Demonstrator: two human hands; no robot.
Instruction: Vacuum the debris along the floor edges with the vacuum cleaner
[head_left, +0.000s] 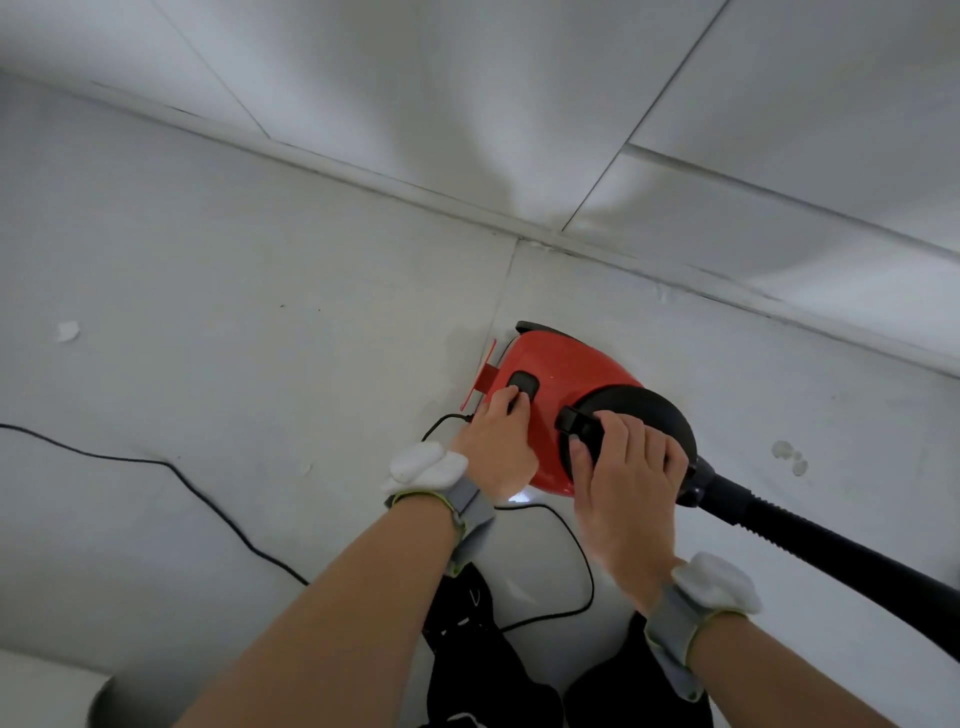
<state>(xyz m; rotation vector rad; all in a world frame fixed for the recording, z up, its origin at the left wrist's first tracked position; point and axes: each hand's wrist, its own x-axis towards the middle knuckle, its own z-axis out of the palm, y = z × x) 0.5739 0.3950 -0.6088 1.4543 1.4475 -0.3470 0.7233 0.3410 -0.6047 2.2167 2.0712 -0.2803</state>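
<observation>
A red and black canister vacuum cleaner (566, 374) sits on the white floor close to the wall edge (675, 283). My left hand (496, 441) rests on its red body, with a finger pressing the black button (523, 385). My right hand (628, 467) grips the black carry handle (579, 423) on top of the black front dome. A black hose (831, 540) runs from the vacuum's front toward the lower right. Small white debris (67, 330) lies on the floor at the left, and more bits of debris (789, 457) lie to the right of the vacuum.
A thin black power cord (208, 499) snakes across the floor from the left edge and loops below my hands. The white wall (467, 104) rises behind the vacuum. My dark trouser legs (478, 649) show at the bottom.
</observation>
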